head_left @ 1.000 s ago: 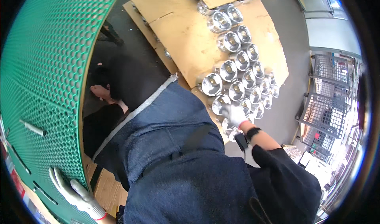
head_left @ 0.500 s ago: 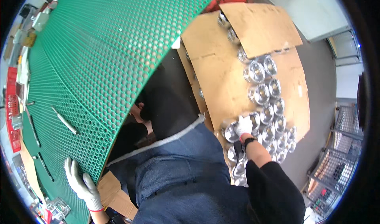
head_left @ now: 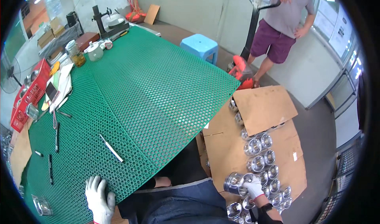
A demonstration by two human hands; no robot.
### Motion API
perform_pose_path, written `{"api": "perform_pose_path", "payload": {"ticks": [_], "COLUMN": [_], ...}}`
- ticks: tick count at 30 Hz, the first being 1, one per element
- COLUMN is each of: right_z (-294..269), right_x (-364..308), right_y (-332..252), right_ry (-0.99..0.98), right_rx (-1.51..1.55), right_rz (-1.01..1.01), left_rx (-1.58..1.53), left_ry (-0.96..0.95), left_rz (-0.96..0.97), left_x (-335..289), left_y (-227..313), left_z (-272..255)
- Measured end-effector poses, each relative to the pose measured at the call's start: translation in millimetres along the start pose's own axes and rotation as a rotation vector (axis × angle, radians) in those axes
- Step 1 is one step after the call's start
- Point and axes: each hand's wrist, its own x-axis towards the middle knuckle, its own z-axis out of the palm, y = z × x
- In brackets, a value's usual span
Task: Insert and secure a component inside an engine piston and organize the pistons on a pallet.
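Observation:
My right hand [head_left: 254, 185], in a white glove, is closed on a shiny metal piston [head_left: 234, 183]. The piston is tilted on its side, its ringed edge facing left. More pistons [head_left: 256, 164] stand in rows on brown cardboard [head_left: 219, 153] around and beyond it. My left hand [head_left: 99, 198], also gloved, lies palm down with its fingers extended on the near edge of a green perforated mat [head_left: 130, 117]. Nothing is in it. A slim silver pen-like tool [head_left: 111, 148] lies on the mat ahead of it. One piston [head_left: 41, 205] rests at the mat's lower left.
A loose cardboard sheet [head_left: 265, 107] covers some pistons at the back. Left are a red basket [head_left: 29, 99] of metal parts, black pens [head_left: 57, 137] and papers. A blue stool [head_left: 200, 46] stands beyond the table; a person [head_left: 277, 30] stands by a pallet-jack handle.
The view has tilted up, bringing the far table, stool and standing person into sight. My right hand now has the piston tipped on its side; my left stays on the mat.

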Motion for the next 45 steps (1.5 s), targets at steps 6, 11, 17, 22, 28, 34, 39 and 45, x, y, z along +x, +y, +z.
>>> {"api": "perform_pose_path", "payload": {"ticks": [6, 11, 17, 22, 28, 34, 39, 45], "right_z": [-91.2, -74.6, 54.3, 163.1, 157.4, 160.8, 165.5, 134.2], "right_x": [-134.6, -190.0, -262.7, -288.9, -246.8, -151.6, -146.9, -108.7], "right_y": [-205.6, -333.9, -488.1, -552.2, -564.2, -515.1, -498.2, -477.0], "right_ry": [0.011, -0.033, -0.183, -0.396, -0.244, -0.141, -0.031, -0.719], "right_rx": [0.046, -0.359, -0.553, -0.72, -0.052, -0.686, -0.714, 0.27], "right_rz": [-0.229, -1.221, -1.734, -1.764, -2.13, -1.479, -1.498, -1.37], "left_rx": [-0.273, -0.349, -0.706, -1.193, -1.25, -0.884, -0.47, -0.074], "left_ry": [0.067, 0.129, 0.46, 0.553, 0.657, 0.338, 0.276, 0.497], "left_rz": [0.013, 0.001, -0.294, -0.461, -0.525, -0.608, -0.908, 0.044], "left_x": [-10.5, -34.4, -113.6, -110.4, -118.6, -77.6, -29.8, 16.3], "left_y": [-13.3, -47.6, -90.8, -96.8, -94.9, -96.9, -78.1, -49.4], "left_z": [-15.0, -41.0, -33.4, -24.7, -23.3, -46.7, -38.9, -63.2]}}
